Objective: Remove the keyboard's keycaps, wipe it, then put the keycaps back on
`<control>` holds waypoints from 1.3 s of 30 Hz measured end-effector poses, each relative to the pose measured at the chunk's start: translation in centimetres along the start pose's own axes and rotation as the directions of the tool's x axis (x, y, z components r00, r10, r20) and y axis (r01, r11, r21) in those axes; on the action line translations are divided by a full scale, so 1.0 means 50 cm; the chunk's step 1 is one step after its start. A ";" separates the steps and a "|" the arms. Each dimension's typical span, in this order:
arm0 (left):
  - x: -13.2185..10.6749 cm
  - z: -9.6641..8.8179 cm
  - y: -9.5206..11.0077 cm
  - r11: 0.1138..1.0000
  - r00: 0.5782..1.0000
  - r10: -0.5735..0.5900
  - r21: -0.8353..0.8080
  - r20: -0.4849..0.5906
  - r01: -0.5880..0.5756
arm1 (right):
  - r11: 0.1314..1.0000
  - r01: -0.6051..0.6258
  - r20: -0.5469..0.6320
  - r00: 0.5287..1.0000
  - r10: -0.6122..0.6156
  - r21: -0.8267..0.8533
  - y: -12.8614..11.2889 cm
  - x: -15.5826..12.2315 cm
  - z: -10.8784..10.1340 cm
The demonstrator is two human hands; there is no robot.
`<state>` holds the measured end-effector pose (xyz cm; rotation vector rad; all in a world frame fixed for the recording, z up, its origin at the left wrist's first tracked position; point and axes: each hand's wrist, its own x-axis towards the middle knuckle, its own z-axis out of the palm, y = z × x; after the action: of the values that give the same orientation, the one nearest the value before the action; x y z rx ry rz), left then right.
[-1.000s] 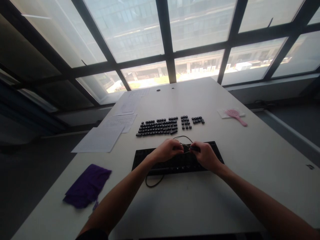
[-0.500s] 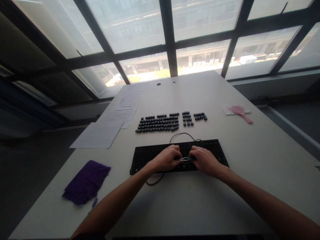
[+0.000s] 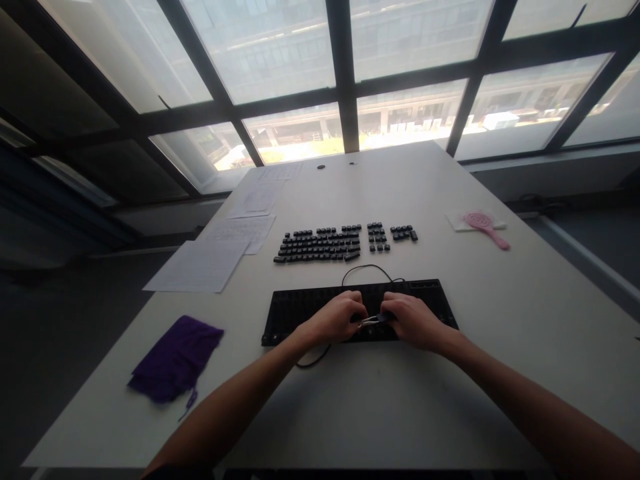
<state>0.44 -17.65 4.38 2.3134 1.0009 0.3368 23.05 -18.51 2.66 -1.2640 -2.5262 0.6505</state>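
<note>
A black keyboard frame point(image 3: 295, 312) lies on the white table point(image 3: 380, 400) in front of me, its keycaps off. The removed keycaps point(image 3: 320, 245) are laid out in rows just beyond it. My left hand point(image 3: 334, 319) and my right hand point(image 3: 411, 321) rest curled on the middle of the frame, fingertips almost meeting. Between them they pinch a small thin tool point(image 3: 373, 320), with a dark grip on the right-hand side. The keyboard's black cable point(image 3: 367, 269) loops behind the frame and shows again under my left wrist.
A purple cloth point(image 3: 175, 360) lies at the near left. Printed paper sheets point(image 3: 200, 267) sit further back on the left. A pink hairbrush point(image 3: 483, 225) lies on a white card at the far right. Large windows stand beyond the table's far edge.
Both hands came down from just above the frame's rear edge onto its middle, still pinching the small tool. Since half a second ago they have barely moved.
</note>
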 end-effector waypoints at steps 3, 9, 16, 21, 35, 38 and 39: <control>0.001 0.000 -0.002 1.000 1.000 -0.007 0.001 0.007 0.007 | 0.999 0.017 0.002 1.000 -0.017 0.027 0.002 0.000 -0.002; 0.002 -0.002 0.005 1.000 1.000 -0.019 0.004 0.001 0.019 | 0.999 0.025 -0.003 1.000 -0.025 0.028 0.002 -0.002 -0.005; 0.003 -0.001 0.009 1.000 1.000 -0.019 0.024 0.004 0.019 | 0.999 0.036 0.005 0.999 -0.036 -0.008 0.000 -0.003 -0.002; 0.007 -0.004 0.018 1.000 0.999 0.006 0.025 0.033 -0.006 | 0.997 0.067 0.017 0.998 -0.067 -0.043 0.002 -0.001 0.003; 0.007 -0.006 0.011 0.999 0.998 -0.030 0.025 0.048 0.029 | 0.998 0.027 0.007 1.000 -0.028 0.055 0.010 0.007 -0.002; 0.010 -0.007 0.012 0.999 0.998 -0.031 0.024 0.051 0.030 | 0.997 0.019 0.035 0.999 -0.022 0.080 0.010 0.007 -0.010; 0.011 -0.007 0.012 0.999 0.998 -0.034 0.026 0.052 0.033 | 0.996 0.015 0.046 0.999 -0.019 0.088 0.009 0.007 -0.012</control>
<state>1.01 -17.44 5.01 2.3127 1.0218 0.2498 23.40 -17.83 2.96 -1.2103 -2.5125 0.7864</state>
